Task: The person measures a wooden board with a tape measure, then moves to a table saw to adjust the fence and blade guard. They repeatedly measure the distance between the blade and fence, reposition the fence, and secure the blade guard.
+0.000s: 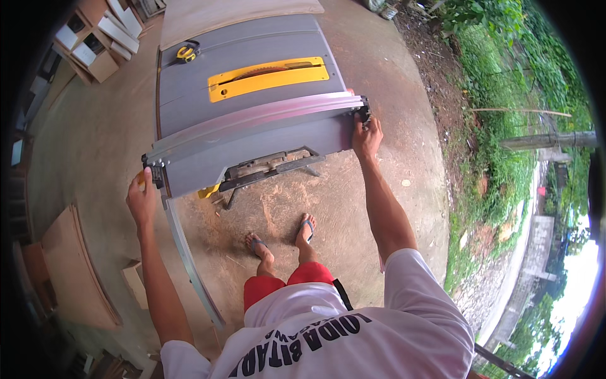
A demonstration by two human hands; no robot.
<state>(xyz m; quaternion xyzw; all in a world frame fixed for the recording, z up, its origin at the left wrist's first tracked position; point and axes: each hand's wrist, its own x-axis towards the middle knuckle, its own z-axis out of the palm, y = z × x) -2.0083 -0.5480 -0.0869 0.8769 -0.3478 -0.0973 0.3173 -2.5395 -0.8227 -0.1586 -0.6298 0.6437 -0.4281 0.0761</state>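
A grey table saw [183, 88] stands before me, its blade [271, 69] rising through a yellow throat plate [233, 89]. Across the near part of its top lies a long silver rip fence [259, 118] with a black fitting at each end. My left hand [141, 197] is closed on the left end of the fence, thumb up against the black fitting. At the other end my right hand [367, 136] grips the right fitting, its fingers curled and partly hidden. A yellow and black tape measure [187, 52] rests on the far left of the saw top.
A light board [240, 14] adjoins the saw's far edge. Below the near edge sit a black stand [268, 170] and a metal rail [188, 259] reaching toward me. Wooden panels [79, 265] and cabinet pieces [95, 44] stand at left. Plants [499, 82] border the concrete at right.
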